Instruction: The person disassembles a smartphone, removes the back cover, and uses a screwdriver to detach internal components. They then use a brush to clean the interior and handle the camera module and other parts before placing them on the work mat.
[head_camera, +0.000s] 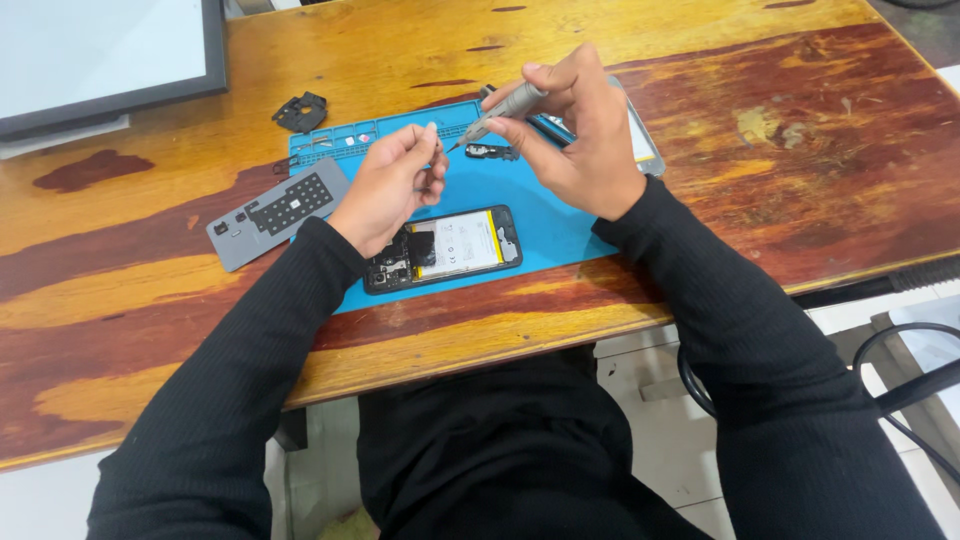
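Head view: both hands work above a blue silicone repair mat (560, 235) laid on a red-brown wooden worktop (800, 130). All positions below are given relative to this mat.

The right hand (580, 135) pinches a slim grey metal precision screwdriver (500, 108) between thumb and fingers, pen-fashion, with the tip angled down and left. This grip presumably allows fine rotation of the shaft. The left hand (395, 180) is raised above the mat, thumb and forefinger pressed together just beside the driver tip. What they pinch is too small to identify.

An opened black smartphone with its white-and-yellow battery exposed (445, 248) lies flat on the near edge of the mat, directly below the left hand, interior face up for access.

Count of items:
- One small black bracket part (492, 152) on the mat, just beyond the driver tip.
- One flat device or cover with a light face (640, 135) at the far right corner of the mat, partly hidden by the right hand.
- One grey rectangular panel with a dark grid of squares (278, 212) on the worktop off the left edge of the mat.
- One black plastic frame piece (300, 111) beyond the far left corner of the mat.
- One dark-framed light panel (110, 55) well left of the mat.

Loose parts sit apart from one another, apparently to keep them separate.
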